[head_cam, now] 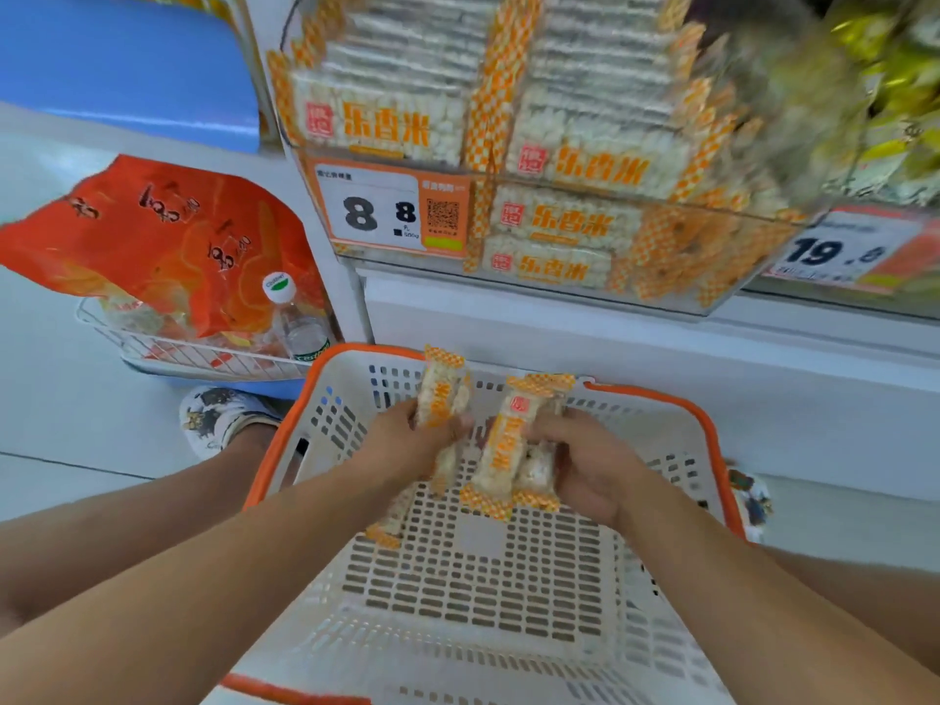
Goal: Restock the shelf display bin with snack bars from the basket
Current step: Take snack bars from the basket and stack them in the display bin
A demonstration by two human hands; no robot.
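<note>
Basket (709,419) nearest; left hand (402,440) and right hand (585,460) each grip upright bars (501,445); bin (534,160) at 12 o'clock, equidistant.

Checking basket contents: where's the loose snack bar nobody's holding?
Head view: loose snack bar lies on the basket floor, left of centre, just below the left hand.

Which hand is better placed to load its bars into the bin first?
Probably the right hand: its snack bars sit below the display bin; the left hand is nearer the bin's left edge.
</note>
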